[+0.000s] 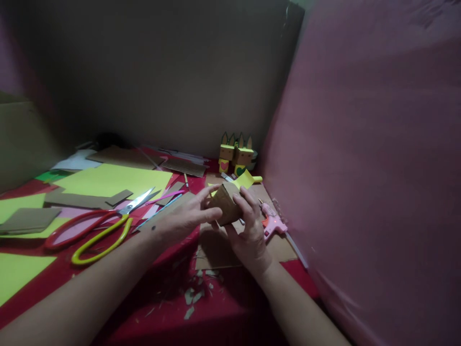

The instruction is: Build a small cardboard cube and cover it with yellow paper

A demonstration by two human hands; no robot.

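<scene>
Scraps of pale, flat material point(192, 297) dot the red cloth point(144, 323) at 6 o'clock, the side nearest the camera, just short of a brown cardboard sheet point(219, 250) whose near edge runs roughly left to right. Above that sheet, a small brown cardboard box point(228, 206) is held tilted between the left hand point(196, 211), grasping from 9 o'clock with its thumb across the near face, and the right hand point(250, 235), gripping from 4 o'clock with fingers curled over the upper right edge. Both touch it, so neither is nearer; foreshortened and partly covered, it shows no clear long axis. Just beside the right hand, between 3 and 4 o'clock, lies a pink glue gun point(273, 223), a thin pale stick point(297, 251) trailing from its back, and a tall pink wall point(378, 144) hems in that side. Large scissors with one red and one yellow handle point(126, 210) crowd 9 o'clock, blades aimed toward 2. A curled yellow paper strip point(245, 179) rises past the box at 1 o'clock; a broad yellow paper sheet point(122, 179) spreads at 10. Farthest off, near 12, two brown-and-yellow cardboard figures with pointed ears point(244, 157) stand before a dark grey wall point(162, 72).
</scene>
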